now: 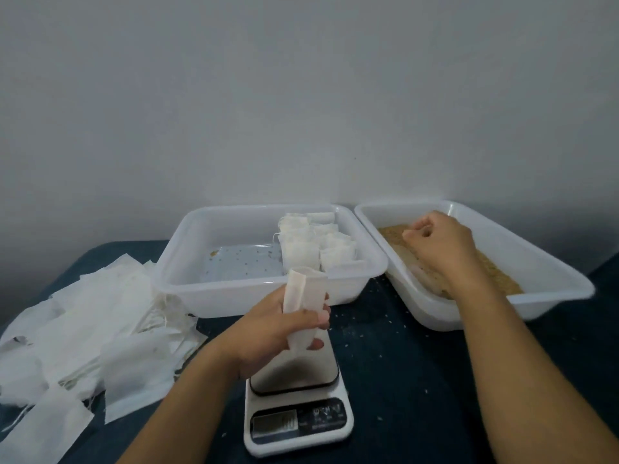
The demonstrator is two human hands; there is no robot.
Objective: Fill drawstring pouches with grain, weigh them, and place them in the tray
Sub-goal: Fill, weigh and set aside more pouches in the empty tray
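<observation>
My left hand (284,333) grips a white drawstring pouch (301,296) upright above the scale (296,410), its mouth pointing up. My right hand (438,242) is curled into a loose fist over the brown grain (495,272) in the right tray (552,289); whether it holds grain I cannot tell. The middle tray (181,269) holds several filled white pouches (315,246) stacked in its right half. The scale's steel platform carries nothing, and its display is too blurred to read.
A heap of flat empty pouches (87,336) lies on the dark blue cloth (402,363) at the left. Loose grains are scattered on the cloth between the trays and the scale. A plain grey wall stands right behind the trays.
</observation>
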